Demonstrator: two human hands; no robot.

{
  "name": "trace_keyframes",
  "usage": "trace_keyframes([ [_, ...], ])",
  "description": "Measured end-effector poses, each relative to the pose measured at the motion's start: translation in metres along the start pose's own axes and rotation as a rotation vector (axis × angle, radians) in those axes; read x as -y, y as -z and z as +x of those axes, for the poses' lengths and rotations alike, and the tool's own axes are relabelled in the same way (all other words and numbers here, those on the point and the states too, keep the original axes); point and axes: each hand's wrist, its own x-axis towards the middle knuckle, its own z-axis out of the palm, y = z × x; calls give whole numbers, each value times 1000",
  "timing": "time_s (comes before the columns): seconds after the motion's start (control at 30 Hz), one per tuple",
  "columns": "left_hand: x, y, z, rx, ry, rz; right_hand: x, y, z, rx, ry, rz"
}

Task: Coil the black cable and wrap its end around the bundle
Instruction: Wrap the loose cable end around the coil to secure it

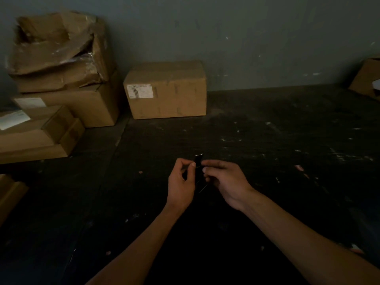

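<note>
A small black cable bundle point(198, 168) stands upright between my two hands, above the dark floor in the middle of the view. A pale tip shows at its top. My left hand point(181, 182) pinches the bundle from the left with thumb and fingers. On the right side, my right hand point(224, 179) holds it with fingertips closed. A thin black strand of the cable hangs down below the bundle between the hands. The light is dim, so the coils themselves are hard to make out.
Stacked cardboard boxes point(59, 79) stand at the back left, the top one crushed. A single closed box point(166, 89) with a white label sits against the grey wall. Another box point(368, 77) shows at the right edge. The dark floor point(267, 140) is flecked with pale scraps.
</note>
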Motion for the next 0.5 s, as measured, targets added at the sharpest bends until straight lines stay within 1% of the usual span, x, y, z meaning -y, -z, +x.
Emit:
trace_keyframes([
  [0.07,-4,2,0,6,-7,-6,1,-1,-1,50,30,-44],
  [0.1,-6,2,0,11,-9,-3,1,-1,-1,55,73,-140],
  [0.13,-6,2,0,16,-8,2,1,-1,-2,38,141,-276],
  [0.2,-8,1,-1,28,-12,4,0,0,1,-56,343,-547],
  [0.27,-10,0,-3,39,-11,-4,0,3,4,-137,528,-730],
  [0.3,-11,0,-3,46,-8,-7,1,4,6,-156,591,-785],
  [0.33,-12,0,-4,55,-9,-5,2,6,8,-165,634,-819],
  [0.4,-14,1,-4,82,-26,2,3,9,11,-155,663,-822],
  [0.5,-18,3,-3,128,-76,24,5,11,12,-90,624,-756],
])
